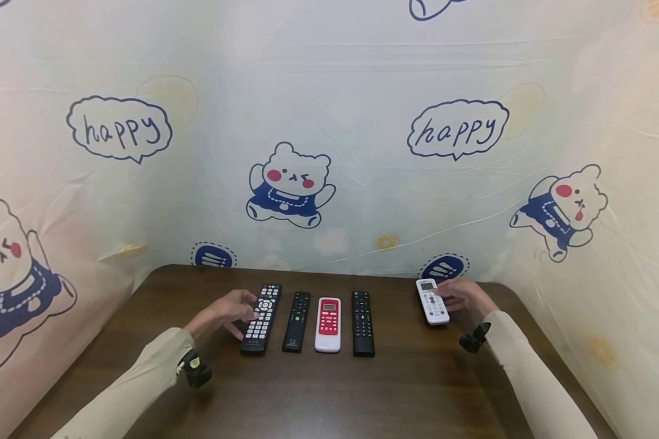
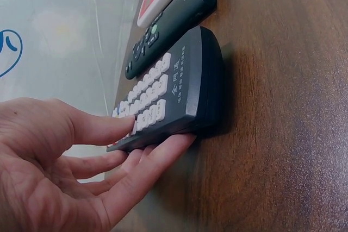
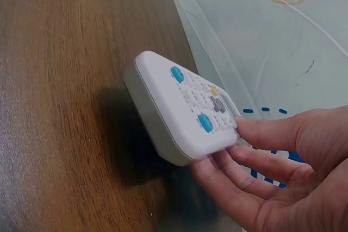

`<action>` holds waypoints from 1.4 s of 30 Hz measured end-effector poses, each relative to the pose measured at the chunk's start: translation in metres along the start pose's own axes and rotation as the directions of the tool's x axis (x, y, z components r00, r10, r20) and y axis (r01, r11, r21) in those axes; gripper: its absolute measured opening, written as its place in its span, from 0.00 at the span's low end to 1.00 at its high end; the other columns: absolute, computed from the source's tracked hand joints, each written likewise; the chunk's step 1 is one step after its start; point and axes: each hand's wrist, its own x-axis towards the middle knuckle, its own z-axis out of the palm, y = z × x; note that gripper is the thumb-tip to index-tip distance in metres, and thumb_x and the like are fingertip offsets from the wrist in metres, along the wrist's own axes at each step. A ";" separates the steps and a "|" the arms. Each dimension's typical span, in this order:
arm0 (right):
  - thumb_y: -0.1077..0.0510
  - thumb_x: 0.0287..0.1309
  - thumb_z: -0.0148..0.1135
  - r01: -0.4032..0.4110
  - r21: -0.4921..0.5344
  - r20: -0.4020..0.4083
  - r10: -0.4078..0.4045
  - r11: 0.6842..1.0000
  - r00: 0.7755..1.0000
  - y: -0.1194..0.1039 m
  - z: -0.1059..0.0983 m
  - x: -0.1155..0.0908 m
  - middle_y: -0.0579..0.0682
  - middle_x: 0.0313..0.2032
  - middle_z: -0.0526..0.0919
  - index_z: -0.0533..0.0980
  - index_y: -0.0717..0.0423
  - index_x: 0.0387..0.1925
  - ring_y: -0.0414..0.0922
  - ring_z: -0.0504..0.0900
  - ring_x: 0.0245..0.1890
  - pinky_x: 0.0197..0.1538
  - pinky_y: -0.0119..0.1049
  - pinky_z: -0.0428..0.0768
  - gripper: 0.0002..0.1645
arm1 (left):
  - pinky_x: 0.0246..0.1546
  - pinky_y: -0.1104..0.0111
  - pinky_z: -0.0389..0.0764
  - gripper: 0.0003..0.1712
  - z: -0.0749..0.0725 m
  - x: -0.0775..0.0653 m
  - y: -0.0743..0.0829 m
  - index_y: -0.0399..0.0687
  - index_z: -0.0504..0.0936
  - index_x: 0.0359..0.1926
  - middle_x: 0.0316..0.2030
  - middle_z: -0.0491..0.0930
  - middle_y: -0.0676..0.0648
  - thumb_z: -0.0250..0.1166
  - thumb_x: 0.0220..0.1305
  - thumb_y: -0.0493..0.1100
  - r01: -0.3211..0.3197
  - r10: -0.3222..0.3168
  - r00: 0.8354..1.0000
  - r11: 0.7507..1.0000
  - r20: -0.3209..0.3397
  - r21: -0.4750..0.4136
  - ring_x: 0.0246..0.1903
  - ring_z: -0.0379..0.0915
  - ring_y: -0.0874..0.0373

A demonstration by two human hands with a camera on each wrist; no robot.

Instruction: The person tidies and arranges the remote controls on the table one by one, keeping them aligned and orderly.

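My left hand (image 1: pixel 232 310) grips the left edge of a long black remote control (image 1: pixel 260 323) with white buttons. In the left wrist view its thumb (image 2: pixel 106 130) presses on the buttons while the other fingers lie along the side and lower edge. Over on the right, my right hand (image 1: pixel 464 295) holds a small white remote control (image 1: pixel 435 310), thumb on the face and fingers at the side and beneath. The right wrist view shows this white remote's blue buttons (image 3: pixel 205 123) and a dark shadow under its near end, which looks raised off the table.
Between the hands lie a slim black remote (image 1: pixel 296 323), a white remote with a red face (image 1: pixel 328 325) and another black remote (image 1: pixel 363 323), roughly side by side. The brown wooden table (image 1: pixel 329 396) ends at a printed cloth backdrop (image 1: pixel 362 91).
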 end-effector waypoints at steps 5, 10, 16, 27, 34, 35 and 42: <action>0.61 0.71 0.63 0.014 0.021 0.004 -0.014 1.000 1.000 -0.003 0.002 -0.005 0.71 0.59 0.79 0.69 0.75 0.67 0.60 0.84 0.53 0.54 0.50 0.89 0.29 | 0.33 0.57 0.92 0.33 0.000 0.000 0.000 0.27 0.63 0.71 0.54 0.75 0.26 0.63 0.71 0.33 -0.002 0.002 1.000 1.000 0.005 0.001 0.51 0.79 0.35; 0.62 0.72 0.63 0.018 0.030 0.006 -0.019 0.999 1.000 -0.005 0.005 -0.007 0.70 0.58 0.80 0.69 0.75 0.66 0.58 0.85 0.51 0.53 0.49 0.89 0.28 | 0.33 0.57 0.92 0.33 0.000 0.001 0.000 0.27 0.63 0.71 0.54 0.75 0.26 0.64 0.71 0.33 0.002 -0.002 1.000 1.000 0.005 -0.003 0.51 0.79 0.36; 0.60 0.71 0.64 -0.005 0.001 -0.010 0.005 1.000 1.000 -0.008 0.009 -0.006 0.68 0.57 0.81 0.69 0.73 0.66 0.59 0.84 0.52 0.53 0.48 0.89 0.30 | 0.33 0.57 0.92 0.33 0.000 0.000 0.001 0.27 0.62 0.71 0.54 0.74 0.25 0.63 0.71 0.33 -0.009 0.009 1.000 1.000 0.006 -0.001 0.51 0.79 0.34; 0.62 0.72 0.62 0.026 0.005 0.025 -0.026 1.000 0.999 -0.008 0.015 -0.011 0.68 0.56 0.82 0.68 0.75 0.67 0.59 0.84 0.51 0.52 0.49 0.89 0.29 | 0.33 0.57 0.92 0.33 0.001 -0.001 0.000 0.26 0.63 0.71 0.53 0.75 0.27 0.63 0.70 0.33 -0.012 0.012 1.000 1.000 0.010 0.008 0.49 0.80 0.37; 0.60 0.72 0.63 0.056 -0.027 0.047 -0.054 0.998 0.997 -0.012 0.022 -0.015 0.69 0.58 0.81 0.69 0.74 0.68 0.61 0.85 0.53 0.53 0.50 0.89 0.30 | 0.33 0.56 0.92 0.33 0.000 -0.002 0.000 0.26 0.62 0.71 0.53 0.75 0.26 0.63 0.70 0.33 -0.018 0.018 1.000 1.000 0.008 0.010 0.50 0.80 0.36; 0.60 0.73 0.62 0.058 -0.034 0.051 -0.056 0.998 0.997 -0.012 0.022 -0.015 0.69 0.58 0.81 0.68 0.74 0.68 0.61 0.84 0.54 0.53 0.50 0.89 0.30 | 0.33 0.56 0.92 0.33 0.000 -0.002 0.000 0.26 0.63 0.70 0.53 0.75 0.26 0.63 0.70 0.33 -0.022 0.022 1.000 1.000 0.009 0.009 0.50 0.80 0.36; 0.61 0.72 0.63 0.062 -0.043 0.051 -0.059 0.997 0.997 -0.016 0.028 -0.020 0.68 0.56 0.81 0.70 0.72 0.67 0.60 0.85 0.52 0.52 0.50 0.89 0.29 | 0.33 0.56 0.92 0.33 0.000 -0.003 0.001 0.25 0.63 0.70 0.52 0.75 0.27 0.63 0.70 0.34 -0.026 0.026 1.000 1.000 0.014 0.006 0.49 0.80 0.37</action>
